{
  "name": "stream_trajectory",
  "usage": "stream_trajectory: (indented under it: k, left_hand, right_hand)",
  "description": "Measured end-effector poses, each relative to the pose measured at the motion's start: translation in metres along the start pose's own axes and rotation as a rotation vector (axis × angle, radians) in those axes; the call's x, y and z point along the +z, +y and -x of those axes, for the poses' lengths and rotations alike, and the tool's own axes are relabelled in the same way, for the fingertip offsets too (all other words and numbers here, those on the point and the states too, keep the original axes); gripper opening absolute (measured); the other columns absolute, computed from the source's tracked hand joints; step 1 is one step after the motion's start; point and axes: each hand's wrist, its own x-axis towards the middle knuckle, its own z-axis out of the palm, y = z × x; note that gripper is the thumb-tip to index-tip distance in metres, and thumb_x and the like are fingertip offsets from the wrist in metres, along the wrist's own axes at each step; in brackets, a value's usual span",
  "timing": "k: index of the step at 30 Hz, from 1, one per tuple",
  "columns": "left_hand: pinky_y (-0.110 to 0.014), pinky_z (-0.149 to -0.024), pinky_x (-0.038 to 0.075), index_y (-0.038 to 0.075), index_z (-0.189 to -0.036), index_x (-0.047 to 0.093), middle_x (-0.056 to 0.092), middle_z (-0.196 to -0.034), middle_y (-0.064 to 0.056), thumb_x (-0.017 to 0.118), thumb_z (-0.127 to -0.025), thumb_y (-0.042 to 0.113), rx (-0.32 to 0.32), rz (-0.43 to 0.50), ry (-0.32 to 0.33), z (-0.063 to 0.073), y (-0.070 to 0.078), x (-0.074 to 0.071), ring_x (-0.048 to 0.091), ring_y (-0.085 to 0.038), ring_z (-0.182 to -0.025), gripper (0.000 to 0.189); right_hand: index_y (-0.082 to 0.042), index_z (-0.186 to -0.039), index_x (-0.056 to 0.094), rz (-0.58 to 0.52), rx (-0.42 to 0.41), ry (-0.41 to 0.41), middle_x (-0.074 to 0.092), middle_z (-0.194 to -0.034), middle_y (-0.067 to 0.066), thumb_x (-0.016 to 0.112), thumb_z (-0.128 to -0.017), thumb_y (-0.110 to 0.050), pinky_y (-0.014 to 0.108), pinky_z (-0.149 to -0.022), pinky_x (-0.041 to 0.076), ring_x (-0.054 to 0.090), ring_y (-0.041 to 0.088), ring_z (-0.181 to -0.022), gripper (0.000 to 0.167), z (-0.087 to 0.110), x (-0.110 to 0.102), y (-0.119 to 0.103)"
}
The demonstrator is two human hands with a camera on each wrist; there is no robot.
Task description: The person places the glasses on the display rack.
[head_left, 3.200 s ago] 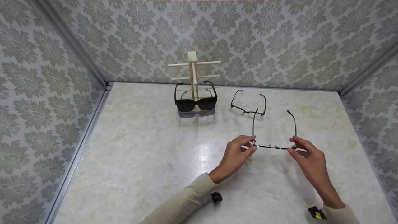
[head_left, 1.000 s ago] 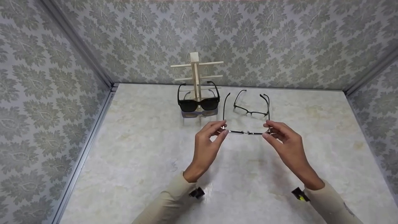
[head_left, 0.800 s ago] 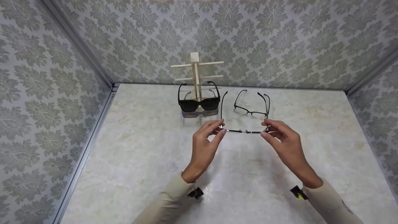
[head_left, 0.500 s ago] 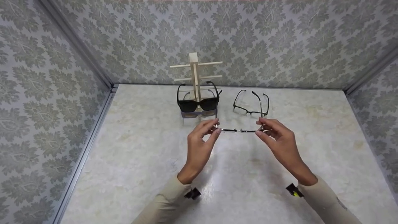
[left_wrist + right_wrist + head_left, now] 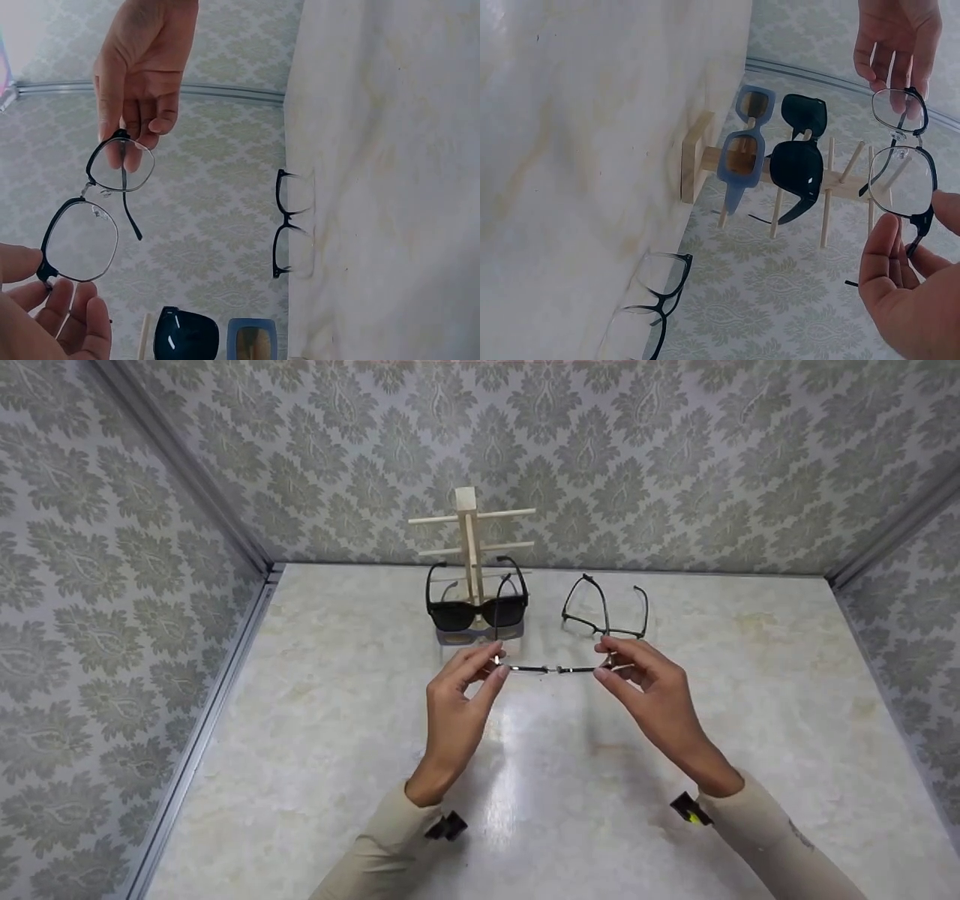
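My left hand [image 5: 459, 709] pinches one end of a pair of eyeglasses [image 5: 525, 668] between thumb and fingers. At the other hinge, my right hand [image 5: 651, 697] pinches the same pair. Its temples are unfolded and point away from me, and the left wrist view shows clear lenses with dark upper rims [image 5: 52, 236]. The pair is held above the table, in front of a wooden display stand [image 5: 466, 502]. On the stand's lower pegs sit black sunglasses [image 5: 450, 615] and, below them, blue-framed glasses with brown lenses [image 5: 741, 157].
A second pair of dark half-rimmed eyeglasses [image 5: 577, 620] stands unfolded on the marbled table [image 5: 322, 697], right of the stand. Two upper rows of pegs [image 5: 506, 514] carry no glasses. Patterned wall panels [image 5: 600, 450] close off the back and sides.
Both hands have carried the eyeglasses leftward and slightly away from me, toward the stand. The left temple now overlaps the sunglasses in the head view. The grip looks the same.
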Motion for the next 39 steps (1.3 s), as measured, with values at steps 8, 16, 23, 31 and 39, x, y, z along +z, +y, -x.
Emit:
stream_trajectory:
  k: [8, 16, 23, 31, 39]
  left_hand:
    - [-0.031, -0.093, 0.063, -0.004, -0.135, 0.076, 0.076, -0.122, -0.011, 0.077, -0.102, 0.0, -0.007, 0.033, 0.017, -0.003, 0.002, -0.013, 0.072, -0.022, -0.105, 0.033]
    - [-0.033, -0.095, 0.062, -0.003, -0.135, 0.076, 0.075, -0.124, -0.01, 0.076, -0.103, -0.001, -0.013, 0.034, 0.041, -0.005, 0.006, -0.025, 0.072, -0.022, -0.107, 0.032]
    - [-0.036, -0.097, 0.063, -0.004, -0.136, 0.075, 0.074, -0.125, -0.013, 0.076, -0.103, 0.0, -0.015, 0.033, 0.054, -0.011, 0.01, -0.035, 0.072, -0.023, -0.106, 0.033]
    - [-0.032, -0.094, 0.062, -0.004, -0.137, 0.074, 0.075, -0.124, -0.014, 0.075, -0.105, 0.003, -0.067, 0.024, 0.058, -0.023, 0.007, -0.046, 0.071, -0.022, -0.109, 0.032]
    - [-0.035, -0.099, 0.061, -0.007, -0.137, 0.073, 0.075, -0.123, -0.013, 0.074, -0.106, 0.004, -0.088, 0.037, 0.058, -0.037, 0.005, -0.053, 0.072, -0.024, -0.113, 0.033]
  right_hand:
    - [-0.002, -0.143, 0.071, -0.033, -0.011, -0.008, 0.072, -0.133, 0.015, 0.077, -0.101, 0.003, 0.026, -0.095, 0.061, 0.07, 0.022, -0.114, 0.042, -0.011, 0.011, -0.005]
    - [-0.001, -0.145, 0.069, -0.049, 0.0, -0.035, 0.071, -0.135, 0.013, 0.076, -0.103, 0.002, 0.029, -0.096, 0.061, 0.07, 0.023, -0.115, 0.043, -0.019, 0.02, -0.015]
    - [0.003, -0.144, 0.068, -0.067, -0.027, -0.052, 0.071, -0.135, 0.015, 0.075, -0.103, 0.002, 0.03, -0.098, 0.061, 0.07, 0.023, -0.117, 0.042, -0.029, 0.028, -0.02]
    - [0.002, -0.145, 0.068, -0.074, 0.005, -0.085, 0.071, -0.135, 0.013, 0.074, -0.105, -0.001, 0.032, -0.099, 0.06, 0.069, 0.025, -0.118, 0.04, -0.047, 0.035, -0.021]
    - [0.003, -0.144, 0.068, -0.124, 0.071, -0.107, 0.071, -0.135, 0.017, 0.073, -0.106, -0.002, 0.029, -0.093, 0.062, 0.067, 0.034, -0.118, 0.039, -0.063, 0.039, -0.02]
